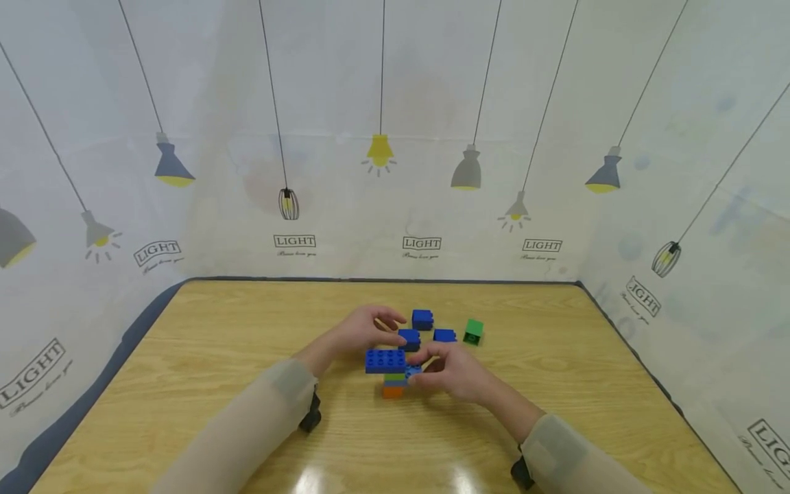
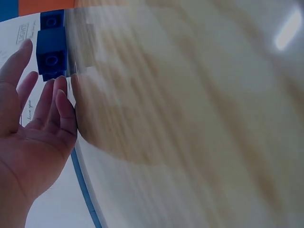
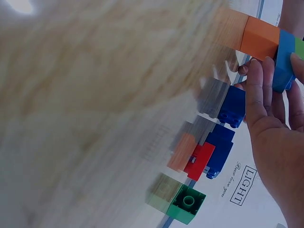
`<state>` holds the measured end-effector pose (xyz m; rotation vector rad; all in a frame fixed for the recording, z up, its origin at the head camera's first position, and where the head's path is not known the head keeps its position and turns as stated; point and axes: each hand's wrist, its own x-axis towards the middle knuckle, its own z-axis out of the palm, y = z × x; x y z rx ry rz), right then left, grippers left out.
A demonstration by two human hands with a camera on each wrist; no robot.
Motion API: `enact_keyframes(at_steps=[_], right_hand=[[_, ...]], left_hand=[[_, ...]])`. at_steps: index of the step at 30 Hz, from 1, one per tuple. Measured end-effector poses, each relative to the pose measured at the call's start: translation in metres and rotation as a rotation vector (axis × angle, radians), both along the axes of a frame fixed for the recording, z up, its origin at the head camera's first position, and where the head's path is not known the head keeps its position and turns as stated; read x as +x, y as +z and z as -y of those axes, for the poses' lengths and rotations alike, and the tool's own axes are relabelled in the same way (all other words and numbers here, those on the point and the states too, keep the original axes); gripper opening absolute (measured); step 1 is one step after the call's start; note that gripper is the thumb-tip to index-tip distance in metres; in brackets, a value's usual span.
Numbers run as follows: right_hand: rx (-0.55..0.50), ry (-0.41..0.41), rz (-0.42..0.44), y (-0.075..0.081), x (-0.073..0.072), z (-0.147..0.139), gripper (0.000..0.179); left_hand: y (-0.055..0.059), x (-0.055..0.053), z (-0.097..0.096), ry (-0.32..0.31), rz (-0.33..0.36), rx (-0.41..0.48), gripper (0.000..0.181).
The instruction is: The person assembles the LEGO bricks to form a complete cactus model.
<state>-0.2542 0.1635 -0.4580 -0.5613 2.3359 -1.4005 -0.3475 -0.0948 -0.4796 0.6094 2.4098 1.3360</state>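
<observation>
A stack stands on the table, with an orange brick [image 1: 392,392] at the bottom, a light blue brick [image 3: 284,61] above it, then a green brick [image 1: 393,377] and a long dark blue brick [image 1: 385,360] on top. My right hand [image 1: 457,372] pinches the end of the light blue brick that juts out to the right. Behind the stack, my left hand [image 1: 364,328] has its fingers loosely bent and spread, holding nothing. Its thumb is close to a dark blue brick [image 1: 409,339]; whether they touch I cannot tell.
Beyond the hands lie two more dark blue bricks, one farther back [image 1: 422,319] and one to the right [image 1: 445,335]. A green brick [image 1: 473,331] lies right of them on its side. The right wrist view also shows a red brick [image 3: 199,161]. Printed wall sheets border the wooden table [image 1: 247,439].
</observation>
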Motion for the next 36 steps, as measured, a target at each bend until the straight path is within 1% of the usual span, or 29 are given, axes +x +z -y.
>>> enact_keyframes(at_steps=[4, 7, 11, 19, 23, 27, 31, 36], right_hand=[[0.002, 0.0, -0.001, -0.001, 0.0, 0.0, 0.027], [0.005, -0.003, -0.002, -0.002, -0.001, 0.0, 0.027], [0.0, -0.004, -0.001, -0.001, -0.001, 0.0, 0.026], [-0.007, 0.008, -0.006, -0.002, -0.002, 0.0, 0.028], [-0.011, 0.015, -0.007, -0.002, -0.001, -0.001, 0.029], [-0.019, 0.015, 0.003, -0.001, 0.0, 0.0, 0.03], [-0.017, 0.011, 0.008, 0.002, 0.0, 0.0, 0.029], [-0.013, 0.011, 0.019, 0.001, -0.001, 0.0, 0.029]], left_hand=[[-0.001, -0.003, -0.004, -0.024, 0.002, -0.02, 0.049], [0.0, -0.003, -0.007, -0.036, -0.005, -0.022, 0.049], [0.001, -0.001, -0.01, -0.046, -0.017, -0.022, 0.044], [-0.001, -0.001, -0.013, -0.042, -0.034, -0.049, 0.037], [-0.002, -0.002, -0.013, -0.018, -0.04, -0.059, 0.034], [0.0, -0.002, -0.011, 0.029, -0.024, -0.048, 0.034], [0.002, -0.001, -0.008, 0.077, 0.018, -0.015, 0.036], [0.003, -0.001, -0.004, 0.111, 0.054, 0.06, 0.038]])
